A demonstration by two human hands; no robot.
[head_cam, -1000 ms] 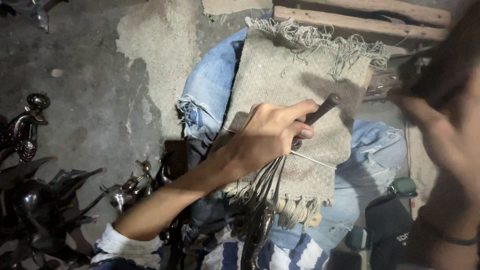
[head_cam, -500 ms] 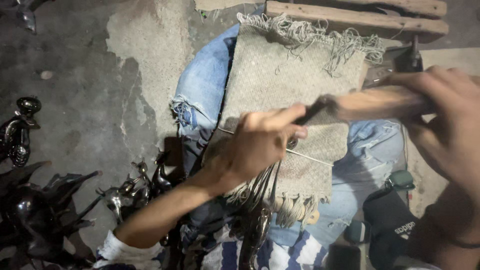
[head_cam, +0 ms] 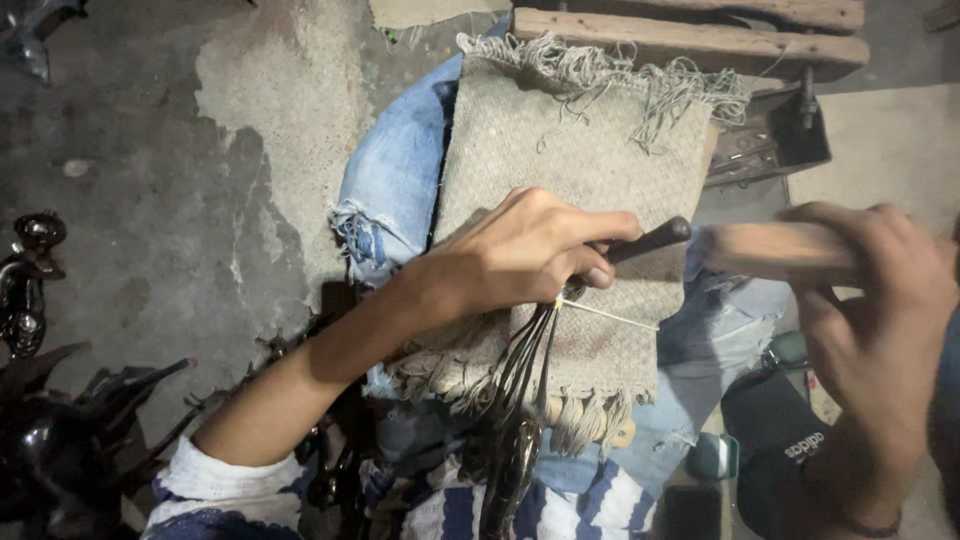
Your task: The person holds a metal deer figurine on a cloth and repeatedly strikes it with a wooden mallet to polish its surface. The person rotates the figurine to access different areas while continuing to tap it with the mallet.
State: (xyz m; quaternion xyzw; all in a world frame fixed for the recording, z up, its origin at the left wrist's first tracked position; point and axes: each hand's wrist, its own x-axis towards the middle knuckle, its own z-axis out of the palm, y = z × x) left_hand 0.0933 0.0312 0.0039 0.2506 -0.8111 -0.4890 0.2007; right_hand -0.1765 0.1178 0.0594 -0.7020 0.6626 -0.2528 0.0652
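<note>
My left grip [head_cam: 530, 255] is clamped on a dark metal rod [head_cam: 650, 240] with wires; right grip [head_cam: 870, 310] wraps a blurry wooden handle [head_cam: 775, 250] beside it.

- The woven cloth [head_cam: 590, 170] is grey-beige, with frayed pale fringe.
- The jeans [head_cam: 395, 185] are light blue (faded).
- The sleeve [head_cam: 215, 485] is white with navy stripes.
- The wooden handle [head_cam: 775, 250] is pale brown.

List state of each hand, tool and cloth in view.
left hand: closed on dark tool
dark tool: held level over burlap cloth
right hand: gripping wooden handle
wooden handle: raised, blurred
burlap cloth: draped over knee, edges frayed
</note>
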